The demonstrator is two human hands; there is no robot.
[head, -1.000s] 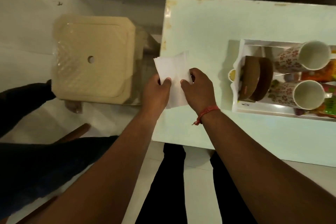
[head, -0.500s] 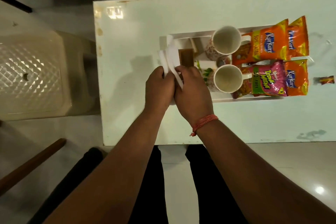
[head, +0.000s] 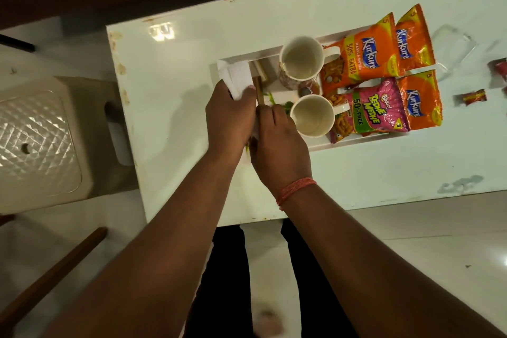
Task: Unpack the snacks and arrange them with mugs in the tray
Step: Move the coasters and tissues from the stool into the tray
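Observation:
A white tray [head: 354, 140] sits on the white table [head: 178, 68]. It holds two floral mugs, the far one [head: 301, 61] and the near one [head: 312, 116]. Right of them lie orange Kurkure packets [head: 365, 59] and a pink Bingo packet [head: 370, 111]. At the tray's left end stands a brown wooden holder [head: 259, 74]. My left hand [head: 230, 121] grips folded white paper napkins [head: 236, 77] over that left end. My right hand [head: 279, 145] is pressed against the left hand and touches the napkins' lower part; its fingertips are near the holder.
A cream plastic stool [head: 38, 143] stands left of the table. Small red wrappers [head: 473, 96] and a clear plastic wrapper [head: 452, 41] lie on the table right of the tray. A wooden stick [head: 49, 280] leans at lower left. My legs are under the table's near edge.
Both hands carried the napkins from the table's left edge to the tray's left end. The view swung right, showing the snack packets.

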